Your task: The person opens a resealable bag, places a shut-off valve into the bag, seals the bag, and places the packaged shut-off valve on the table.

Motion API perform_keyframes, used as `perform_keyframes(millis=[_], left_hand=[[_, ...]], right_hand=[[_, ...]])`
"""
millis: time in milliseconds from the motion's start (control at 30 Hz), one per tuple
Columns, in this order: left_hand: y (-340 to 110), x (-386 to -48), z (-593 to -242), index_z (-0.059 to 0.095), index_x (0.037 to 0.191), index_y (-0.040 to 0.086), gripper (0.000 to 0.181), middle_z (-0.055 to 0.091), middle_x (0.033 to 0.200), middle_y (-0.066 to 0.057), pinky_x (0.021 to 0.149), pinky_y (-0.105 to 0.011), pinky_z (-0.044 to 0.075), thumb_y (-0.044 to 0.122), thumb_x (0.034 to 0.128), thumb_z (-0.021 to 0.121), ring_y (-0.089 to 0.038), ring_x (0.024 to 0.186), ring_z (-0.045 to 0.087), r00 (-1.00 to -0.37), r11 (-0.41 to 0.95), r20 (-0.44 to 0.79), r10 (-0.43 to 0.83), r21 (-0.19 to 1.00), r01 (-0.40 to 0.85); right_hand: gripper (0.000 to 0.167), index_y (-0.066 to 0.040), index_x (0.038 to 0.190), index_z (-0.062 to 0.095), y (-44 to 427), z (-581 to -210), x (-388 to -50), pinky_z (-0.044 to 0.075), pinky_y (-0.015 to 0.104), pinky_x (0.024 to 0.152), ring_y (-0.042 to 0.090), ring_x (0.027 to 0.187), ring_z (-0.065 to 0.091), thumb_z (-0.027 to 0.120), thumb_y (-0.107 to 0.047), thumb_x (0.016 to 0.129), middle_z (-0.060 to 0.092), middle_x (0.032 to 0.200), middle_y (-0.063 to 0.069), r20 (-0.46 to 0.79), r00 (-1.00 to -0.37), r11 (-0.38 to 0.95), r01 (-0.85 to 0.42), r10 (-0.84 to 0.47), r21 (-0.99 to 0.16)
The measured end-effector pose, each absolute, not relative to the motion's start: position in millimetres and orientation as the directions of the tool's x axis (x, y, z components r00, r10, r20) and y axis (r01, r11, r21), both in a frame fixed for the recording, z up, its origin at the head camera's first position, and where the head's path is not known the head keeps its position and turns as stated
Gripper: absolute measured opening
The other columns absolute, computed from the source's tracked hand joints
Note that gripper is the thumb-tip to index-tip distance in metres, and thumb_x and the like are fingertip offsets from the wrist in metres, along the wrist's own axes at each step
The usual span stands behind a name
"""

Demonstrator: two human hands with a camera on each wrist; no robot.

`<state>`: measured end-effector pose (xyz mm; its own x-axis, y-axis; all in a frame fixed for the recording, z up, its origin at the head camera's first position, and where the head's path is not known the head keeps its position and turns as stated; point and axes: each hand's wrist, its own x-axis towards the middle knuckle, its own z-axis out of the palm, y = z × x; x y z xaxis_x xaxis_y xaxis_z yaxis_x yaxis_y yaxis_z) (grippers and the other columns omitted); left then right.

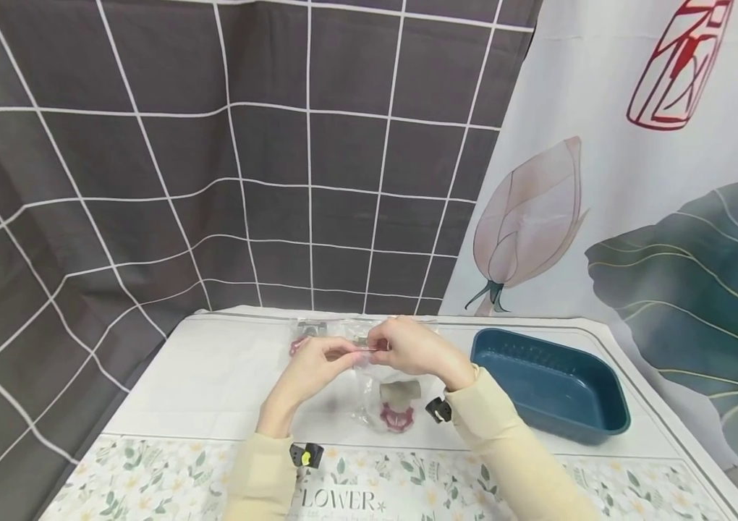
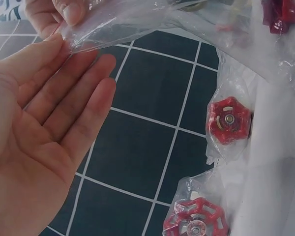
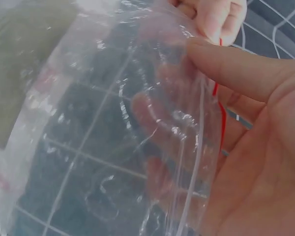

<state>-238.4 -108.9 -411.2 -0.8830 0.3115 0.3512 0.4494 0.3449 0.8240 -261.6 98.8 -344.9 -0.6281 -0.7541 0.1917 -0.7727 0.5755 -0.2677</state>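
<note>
Both hands pinch the top edge of a clear zip-lock bag [image 3: 103, 128] that has a red line along its closure. My left hand [image 1: 309, 373] holds that edge between thumb and index finger, its other fingers extended in the left wrist view. My right hand [image 1: 416, 347] grips the same edge close beside it, thumb in front and fingers seen through the plastic. Below the hands, in the head view, a valve with a red handwheel [image 1: 397, 417] and a dull beige body [image 1: 399, 393] shows within the clear plastic.
A bagged piece with a red wheel [image 1: 297, 346] lies behind the left hand. The left wrist view shows two bagged red handwheels, one upper [image 2: 229, 120] and one lower [image 2: 195, 223]. A dark blue tray [image 1: 551, 423] stands right, on the white table [image 1: 213, 383].
</note>
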Motion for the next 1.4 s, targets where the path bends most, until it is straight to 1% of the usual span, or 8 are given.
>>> perform_keyframes(millis=[133, 267, 467, 700, 900, 1067, 1233, 1400], left_hand=[[-105.9, -239.1, -411.7, 0.073, 0.104, 0.01, 0.017, 0.072, 0.101, 0.0, 0.086, -0.034, 0.055, 0.023, 0.0917, 0.071, -0.016, 0.094, 0.068, -0.883, 0.34, 0.349, 0.314, 0.827, 0.447], [-102.5, -239.2, -412.2, 0.072, 0.102, 0.012, 0.013, 0.072, 0.1, 0.001, 0.086, -0.034, 0.055, 0.021, 0.0933, 0.068, -0.015, 0.093, 0.068, -0.875, 0.353, 0.367, 0.316, 0.81, 0.467], [-101.6, -238.3, -413.0, 0.073, 0.098, 0.013, 0.011, 0.073, 0.097, 0.002, 0.085, -0.037, 0.055, 0.022, 0.0935, 0.068, -0.015, 0.092, 0.069, -0.876, 0.376, 0.373, 0.307, 0.798, 0.471], [-102.0, -237.6, -412.4, 0.073, 0.095, 0.012, 0.008, 0.072, 0.092, 0.004, 0.085, -0.038, 0.055, 0.018, 0.0929, 0.068, -0.013, 0.088, 0.068, -0.874, 0.362, 0.367, 0.32, 0.805, 0.47], [-100.6, -238.6, -411.2, 0.073, 0.092, 0.014, 0.006, 0.072, 0.09, 0.006, 0.077, -0.035, 0.055, 0.019, 0.0915, 0.07, -0.011, 0.082, 0.066, -0.875, 0.363, 0.368, 0.314, 0.805, 0.469], [-100.8, -239.8, -412.0, 0.073, 0.091, 0.016, 0.006, 0.071, 0.089, 0.007, 0.074, -0.034, 0.055, 0.02, 0.0922, 0.069, -0.012, 0.081, 0.066, -0.874, 0.359, 0.373, 0.311, 0.806, 0.471], [-101.7, -240.4, -412.2, 0.071, 0.089, 0.015, 0.006, 0.071, 0.088, 0.004, 0.072, -0.035, 0.055, 0.019, 0.0929, 0.068, -0.014, 0.077, 0.066, -0.873, 0.337, 0.373, 0.315, 0.815, 0.471], [-101.5, -240.7, -411.5, 0.07, 0.089, 0.014, 0.007, 0.069, 0.086, 0.004, 0.069, -0.033, 0.053, 0.018, 0.0933, 0.067, -0.015, 0.075, 0.064, -0.871, 0.334, 0.375, 0.318, 0.815, 0.473]], right_hand=[[0.014, -0.017, 0.076, 0.067, 98.6, -345.2, -263.1, 0.044, 0.022, 0.054, 0.003, 0.057, 0.049, 0.074, -0.013, 0.087, 0.058, 0.068, -0.013, 0.197, -0.625, 0.564, -0.773, -0.756, -0.288], [0.01, -0.015, 0.079, 0.07, 99.1, -347.5, -266.3, 0.046, 0.021, 0.055, 0.003, 0.059, 0.051, 0.074, -0.011, 0.088, 0.062, 0.072, -0.012, 0.191, -0.614, 0.551, -0.78, -0.766, -0.296], [0.01, -0.015, 0.08, 0.07, 99.2, -348.7, -268.3, 0.047, 0.021, 0.057, 0.003, 0.06, 0.051, 0.072, -0.01, 0.088, 0.062, 0.073, -0.012, 0.175, -0.602, 0.543, -0.787, -0.779, -0.293], [0.014, -0.014, 0.076, 0.068, 98.0, -347.9, -267.1, 0.044, 0.022, 0.057, 0.003, 0.059, 0.048, 0.071, -0.008, 0.089, 0.058, 0.07, -0.011, 0.16, -0.573, 0.525, -0.81, -0.804, -0.262], [0.02, -0.016, 0.071, 0.063, 98.3, -345.5, -265.9, 0.042, 0.022, 0.054, 0.004, 0.058, 0.046, 0.072, -0.006, 0.086, 0.054, 0.066, -0.012, 0.141, -0.596, 0.544, -0.789, -0.79, -0.286], [0.013, -0.016, 0.077, 0.066, 98.9, -344.7, -266.2, 0.044, 0.022, 0.056, 0.004, 0.061, 0.05, 0.072, -0.01, 0.088, 0.058, 0.069, -0.012, 0.128, -0.62, 0.56, -0.766, -0.774, -0.317], [0.012, -0.017, 0.079, 0.066, 98.1, -344.7, -265.9, 0.045, 0.022, 0.055, 0.004, 0.06, 0.05, 0.071, -0.014, 0.089, 0.059, 0.07, -0.012, 0.177, -0.606, 0.539, -0.782, -0.776, -0.315], [0.013, -0.019, 0.079, 0.067, 97.4, -345.4, -264.1, 0.044, 0.022, 0.055, 0.004, 0.06, 0.049, 0.073, -0.011, 0.087, 0.059, 0.07, -0.014, 0.225, -0.605, 0.543, -0.791, -0.764, -0.282]])
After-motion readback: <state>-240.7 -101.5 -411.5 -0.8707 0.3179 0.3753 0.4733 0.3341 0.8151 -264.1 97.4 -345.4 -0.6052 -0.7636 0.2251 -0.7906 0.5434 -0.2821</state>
